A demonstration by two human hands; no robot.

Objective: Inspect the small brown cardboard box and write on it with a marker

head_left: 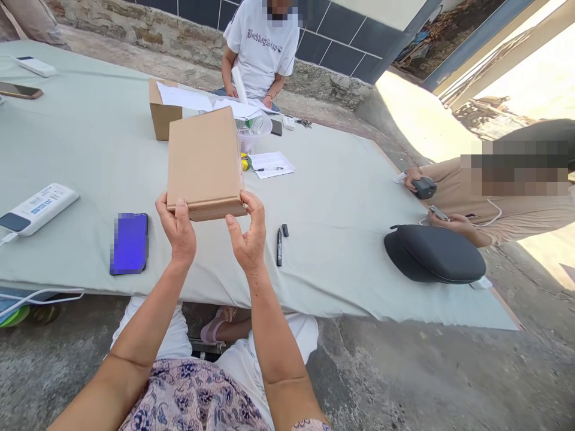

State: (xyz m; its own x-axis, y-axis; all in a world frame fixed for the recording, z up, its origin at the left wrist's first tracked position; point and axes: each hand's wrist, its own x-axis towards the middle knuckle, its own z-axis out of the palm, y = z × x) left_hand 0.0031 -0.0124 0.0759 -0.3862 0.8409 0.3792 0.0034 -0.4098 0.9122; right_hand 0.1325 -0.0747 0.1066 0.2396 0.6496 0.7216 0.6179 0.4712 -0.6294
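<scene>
A closed brown cardboard box is held in front of me above the cloth-covered table. My left hand grips its near left corner, with the thumb on the front edge and the fingers curled round the side. At the near right corner is my right hand, its fingers against the box's side and its thumb by the lower front edge. A black marker lies to the right of my right hand, its cap off beside it. Left of my left hand lies a phone with a blue screen.
Behind the box stand another cardboard box with papers and a plastic tub. A notepad with a pen lies nearby. A black case sits at right, a white power bank at left. People sit opposite and at right.
</scene>
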